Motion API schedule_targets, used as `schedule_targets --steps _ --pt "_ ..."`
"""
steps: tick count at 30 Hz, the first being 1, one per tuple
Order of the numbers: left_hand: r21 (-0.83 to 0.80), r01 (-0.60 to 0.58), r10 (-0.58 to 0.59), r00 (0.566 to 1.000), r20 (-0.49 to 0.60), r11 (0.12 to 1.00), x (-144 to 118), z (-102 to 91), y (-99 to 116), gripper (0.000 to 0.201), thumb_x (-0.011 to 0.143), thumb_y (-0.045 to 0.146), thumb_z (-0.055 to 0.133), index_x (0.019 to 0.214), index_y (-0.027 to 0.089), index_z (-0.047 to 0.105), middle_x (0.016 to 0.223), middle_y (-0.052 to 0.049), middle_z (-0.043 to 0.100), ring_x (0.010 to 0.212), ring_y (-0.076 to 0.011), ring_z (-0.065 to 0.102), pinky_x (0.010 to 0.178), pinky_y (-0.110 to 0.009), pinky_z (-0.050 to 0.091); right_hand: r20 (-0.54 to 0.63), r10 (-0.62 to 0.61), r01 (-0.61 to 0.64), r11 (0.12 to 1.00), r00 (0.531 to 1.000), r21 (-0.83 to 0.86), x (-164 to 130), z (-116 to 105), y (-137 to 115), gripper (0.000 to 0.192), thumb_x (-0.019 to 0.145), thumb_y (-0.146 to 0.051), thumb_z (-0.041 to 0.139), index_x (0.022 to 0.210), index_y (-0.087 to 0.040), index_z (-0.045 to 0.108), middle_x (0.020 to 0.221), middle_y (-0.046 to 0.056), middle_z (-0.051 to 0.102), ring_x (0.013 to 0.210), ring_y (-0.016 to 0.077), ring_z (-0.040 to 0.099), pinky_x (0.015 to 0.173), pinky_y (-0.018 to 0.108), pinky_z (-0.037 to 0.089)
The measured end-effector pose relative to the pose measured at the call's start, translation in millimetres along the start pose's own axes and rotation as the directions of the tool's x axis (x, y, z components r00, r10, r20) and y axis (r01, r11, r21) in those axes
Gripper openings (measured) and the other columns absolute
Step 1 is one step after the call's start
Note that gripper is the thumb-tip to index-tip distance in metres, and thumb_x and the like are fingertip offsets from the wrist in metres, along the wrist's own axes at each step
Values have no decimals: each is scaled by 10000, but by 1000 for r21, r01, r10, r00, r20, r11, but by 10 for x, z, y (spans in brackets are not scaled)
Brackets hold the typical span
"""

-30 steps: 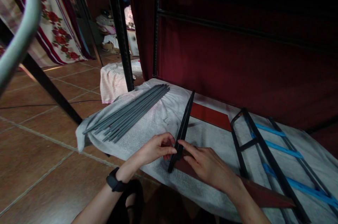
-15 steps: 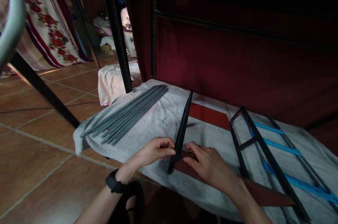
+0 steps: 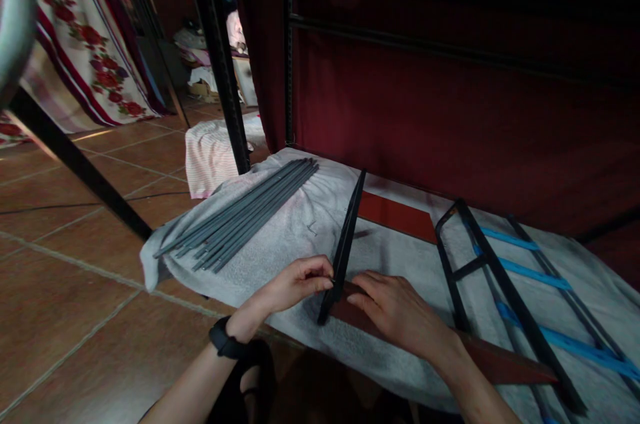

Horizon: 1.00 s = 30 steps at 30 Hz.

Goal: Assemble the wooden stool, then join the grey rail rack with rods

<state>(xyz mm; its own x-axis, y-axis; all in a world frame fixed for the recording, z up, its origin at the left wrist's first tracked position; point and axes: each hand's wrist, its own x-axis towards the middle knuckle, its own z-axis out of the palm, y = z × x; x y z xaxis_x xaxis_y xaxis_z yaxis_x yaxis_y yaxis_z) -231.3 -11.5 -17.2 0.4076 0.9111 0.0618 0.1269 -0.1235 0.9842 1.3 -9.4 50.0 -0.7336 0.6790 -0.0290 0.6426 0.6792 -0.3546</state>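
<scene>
**Q:** Where did the black bar stand at this entry?

**A:** The black metal bar (image 3: 347, 242) lay edge-up on the grey towel (image 3: 300, 224), running from just ahead of my hands towards the dark red curtain (image 3: 450, 124). Its near end rested against the dark red board (image 3: 395, 216) that lay flat beneath it.

**Q:** State of each grip?

**A:** My left hand (image 3: 295, 284) was closed in a pinch, thumb and fingertips meeting on the left face of the bar near its near end. My right hand (image 3: 395, 309) was not closed on anything; it lay flat, palm down, on the board, fingertips just touching the bar's right side. A black watch (image 3: 227, 346) sat on my left wrist.

**Q:** What lay around?

**A:** A bundle of grey rods (image 3: 240, 214) lay on the towel, well to the left of the bar. To the right, a black frame (image 3: 480, 264) lay over blue straps (image 3: 535, 277). Tiled floor (image 3: 75, 291) showed left of the towel.
</scene>
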Motion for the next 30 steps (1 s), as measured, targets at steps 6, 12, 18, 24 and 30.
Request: schedule_targets --steps 6,12,18,24,30 --pt "38 95 -97 993 63 995 1 -3 24 412 908 545 538 726 175 529 654 36 458 623 -110 424 580 -227 338 -16 7 -7 1000 1000 -18 -3 20 25 240 1032 -314 405 999 -212 620 939 32 700 882 198 665 751 316 447" --pt "109 -21 17 999 44 994 -16 1 52 299 924 451 549 800 180 565 747 25 477 730 -126 438 660 -228 360 5 -7 7 1000 1000 7 -7 12 24 231 1038 -315 398 1047 -214 606 1001 32 699 932 205 663 795 328 445" --pt "-9 47 -47 998 49 999 6 -16 -25 308 854 463 641 806 164 588 737 24 495 697 -120 430 632 -232 348 7 20 -20 1000 1000 5 -7 21 37 230 1036 -331 414 1029 -213 611 982 27 700 928 211 665 790 333 439" --pt "5 43 -43 999 24 999 20 39 0 357 897 482 581 725 178 504 691 41 407 672 -113 373 610 -231 308 10 -4 4 1000 1000 -8 -19 -5 15 228 1040 -322 403 1015 -211 601 982 21 695 908 199 660 769 322 426" --pt "-80 -32 34 999 31 996 46 53 -86 364 862 516 633 799 165 562 752 27 468 719 -122 410 662 -245 335 3 -2 2 1000 1000 4 -21 -31 11 237 1042 -319 404 989 -205 605 966 16 689 892 193 653 757 319 412"
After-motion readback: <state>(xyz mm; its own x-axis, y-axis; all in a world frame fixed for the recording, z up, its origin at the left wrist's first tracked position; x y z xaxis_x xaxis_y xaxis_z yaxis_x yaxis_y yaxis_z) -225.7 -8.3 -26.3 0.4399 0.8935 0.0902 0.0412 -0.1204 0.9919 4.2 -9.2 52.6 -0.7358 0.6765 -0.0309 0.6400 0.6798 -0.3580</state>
